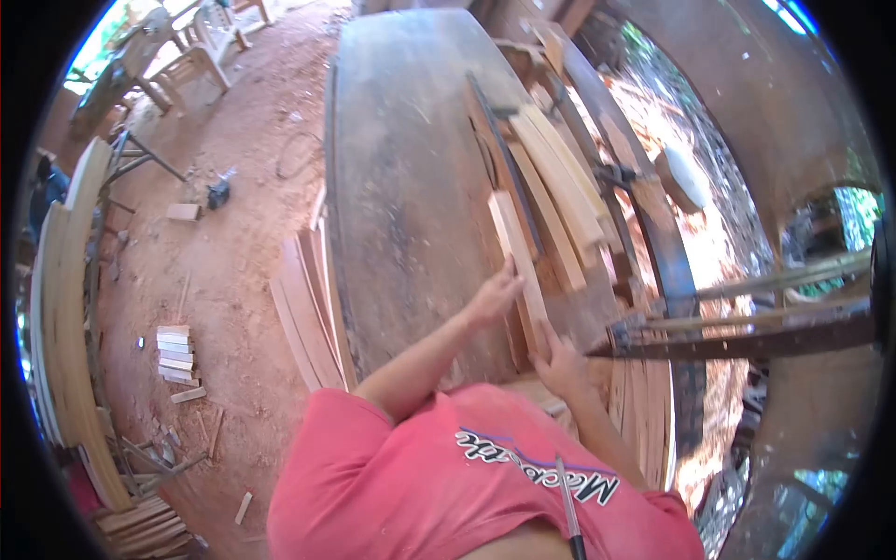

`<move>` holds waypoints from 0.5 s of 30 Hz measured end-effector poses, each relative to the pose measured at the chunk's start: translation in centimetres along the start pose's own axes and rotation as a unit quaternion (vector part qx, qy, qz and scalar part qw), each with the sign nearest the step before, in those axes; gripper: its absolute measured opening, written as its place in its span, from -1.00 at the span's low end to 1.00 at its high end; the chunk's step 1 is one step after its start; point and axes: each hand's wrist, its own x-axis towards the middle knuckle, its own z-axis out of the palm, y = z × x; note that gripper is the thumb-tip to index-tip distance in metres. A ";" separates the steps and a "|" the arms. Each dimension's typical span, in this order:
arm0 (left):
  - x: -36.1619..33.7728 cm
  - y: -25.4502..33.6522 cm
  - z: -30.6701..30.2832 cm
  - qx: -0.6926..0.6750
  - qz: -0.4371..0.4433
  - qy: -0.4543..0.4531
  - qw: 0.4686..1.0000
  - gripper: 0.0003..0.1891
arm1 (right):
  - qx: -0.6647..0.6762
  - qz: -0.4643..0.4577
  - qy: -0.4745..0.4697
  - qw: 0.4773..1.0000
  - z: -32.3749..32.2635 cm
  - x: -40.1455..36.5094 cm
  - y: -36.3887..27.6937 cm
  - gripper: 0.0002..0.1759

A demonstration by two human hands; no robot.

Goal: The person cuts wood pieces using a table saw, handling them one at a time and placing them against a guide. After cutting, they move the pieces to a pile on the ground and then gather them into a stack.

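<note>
A pale wooden strip (521, 261) lies lengthwise along the metal-topped table, running away from my body. My left hand (497, 295) is closed on its left side, about midway along. At the near end my right hand (560, 364) grips the strip, its fingertips partly hidden. Just right of the strip runs a dark straight fence (504, 163) on the tabletop (401, 177). Beyond that fence, several planed wooden bars (558, 182) lie side by side. A pen (567, 504) shows against my red shirt.
Long boards (308, 299) lean against the table's left side. A beam (747, 345) juts in from the right. On the dirt floor are a stack of short wood pieces (175, 355) and a block (183, 212). Tall planks (75, 308) stand far left, with plastic chairs (191, 70) behind.
</note>
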 end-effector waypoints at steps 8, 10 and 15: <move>1.2 -2.3 -1.1 0.252 0.053 -0.038 0.966 -0.14 | -0.017 0.017 -0.008 1.000 0.1 -0.4 -1.1 -0.14; 0.5 -1.1 -1.2 0.191 0.010 -0.012 0.981 -0.34 | -0.030 0.019 -0.005 0.999 0.1 -0.5 -1.5 -0.14; 0.9 -2.2 -0.7 0.186 0.069 0.007 0.980 -0.47 | -0.064 0.023 0.029 0.997 1.1 -0.6 -1.2 -0.15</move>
